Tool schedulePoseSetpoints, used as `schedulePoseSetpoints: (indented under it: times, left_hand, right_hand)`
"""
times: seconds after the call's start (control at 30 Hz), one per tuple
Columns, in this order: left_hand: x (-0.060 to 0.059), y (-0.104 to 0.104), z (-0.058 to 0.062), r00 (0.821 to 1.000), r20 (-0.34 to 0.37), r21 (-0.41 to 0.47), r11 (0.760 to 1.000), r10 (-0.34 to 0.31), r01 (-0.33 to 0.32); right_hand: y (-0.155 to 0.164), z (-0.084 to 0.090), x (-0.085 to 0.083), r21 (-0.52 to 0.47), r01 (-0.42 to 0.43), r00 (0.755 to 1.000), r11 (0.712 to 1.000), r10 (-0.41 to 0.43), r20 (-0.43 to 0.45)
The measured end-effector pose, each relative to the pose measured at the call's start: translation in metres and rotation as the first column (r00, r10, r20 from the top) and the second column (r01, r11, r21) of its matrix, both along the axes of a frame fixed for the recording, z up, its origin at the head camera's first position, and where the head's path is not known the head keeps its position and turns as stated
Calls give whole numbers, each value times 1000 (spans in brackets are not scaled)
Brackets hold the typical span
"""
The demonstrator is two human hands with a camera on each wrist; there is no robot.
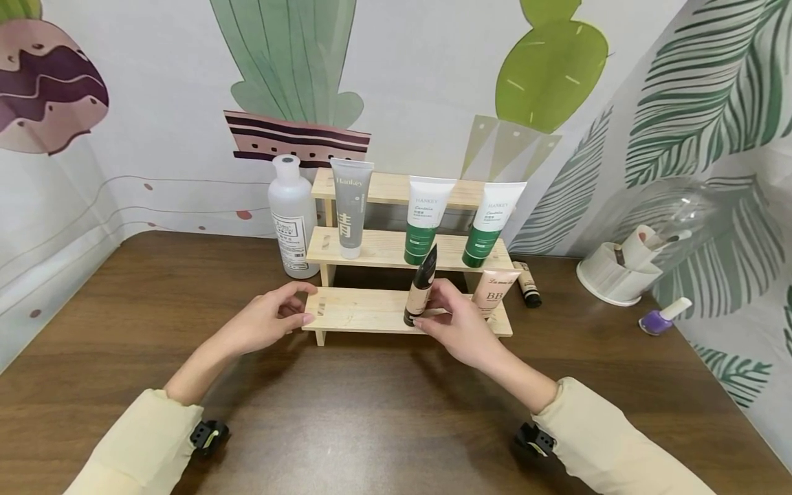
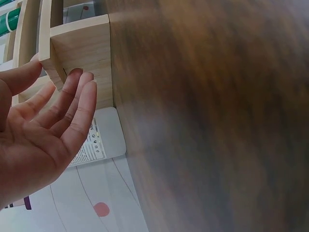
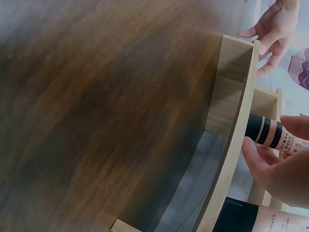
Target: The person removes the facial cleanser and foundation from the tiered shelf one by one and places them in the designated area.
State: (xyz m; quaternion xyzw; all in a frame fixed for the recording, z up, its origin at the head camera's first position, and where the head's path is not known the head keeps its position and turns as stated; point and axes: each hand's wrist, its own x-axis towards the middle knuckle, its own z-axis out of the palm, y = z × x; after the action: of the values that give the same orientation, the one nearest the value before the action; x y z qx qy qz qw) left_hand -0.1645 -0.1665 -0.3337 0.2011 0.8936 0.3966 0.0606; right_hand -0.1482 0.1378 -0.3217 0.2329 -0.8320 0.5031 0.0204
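Nearest, two cream sleeves over the dark wooden table. Just beyond, the left hand, fingers loosely spread and relaxed, fingertips touching the left end of the bottom step of the wooden rack; nothing held. Right hand pinching a slim beige tube with a black cap, cap down on that bottom step, tube tilted slightly right. Beside it, right, a pink BB tube on the same step. One step up: a grey tube and two white-and-green tubes, caps down. Left of the rack, touching the table, a white bottle. Behind the rack's right end, a small tube lying flat. Farther right, a white holder under a clear dome and a purple nail polish bottle.
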Motion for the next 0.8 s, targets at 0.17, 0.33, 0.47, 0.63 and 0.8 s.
schedulePoseSetpoints:
  times: [0.17,0.33,0.47,0.63,0.8]
  left_hand:
    - [0,0,-1,1000,7,-6,1000,5,-5]
    - [0,1,-1,1000,17,-7,1000,8,-8]
    - [0,2,-1,1000,14,0,1000,4,-4]
    - [-1,1,-1,1000,14,-2,1000,5,-5]
    - [-2,0,-4,1000,14,-15,1000,11,-11]
  right_hand:
    - [-1,-1,-2,5,24,1000,1000,-24,-13]
    - [-2,0,-3,-14,32,999,999,-32,-2]
    - [-2,0,-2,-24,35,999,999,-35,2]
    - [-1,1,0,-27,35,999,999,-35,0]
    - [1,3,4,-5,30,1000,1000,-29,9]
